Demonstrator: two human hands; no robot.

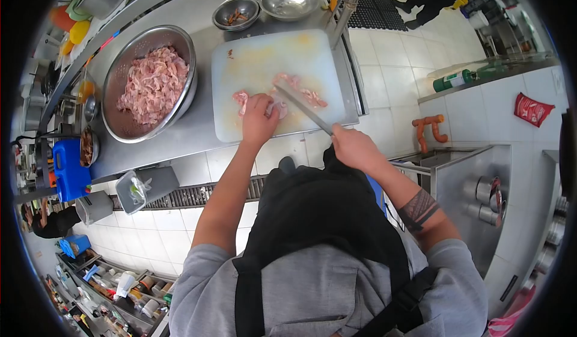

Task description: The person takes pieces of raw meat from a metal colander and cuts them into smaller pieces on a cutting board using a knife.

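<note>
My right hand (pixel 356 149) is closed round the handle of a kitchen knife (pixel 305 110). Its blade points up and left across the white cutting board (pixel 240 57), its tip by pieces of raw meat (pixel 287 80) that look like chicken. With fingers curled, my left hand (pixel 258 119) presses down on raw meat (pixel 278 107) just left of the blade. More pieces (pixel 315 98) lie right of the blade. Left of the board stands a large steel colander (pixel 191 54) holding a heap of cut raw meat (pixel 155 85).
Two steel bowls, one with brownish scraps (pixel 236 18) and one shinier bowl (pixel 290 2), stand behind the board. A metal post (pixel 347 9) rises at the counter's right corner. A grey bin (pixel 147 190) is below left. Other people (pixel 430 0) stand farther off.
</note>
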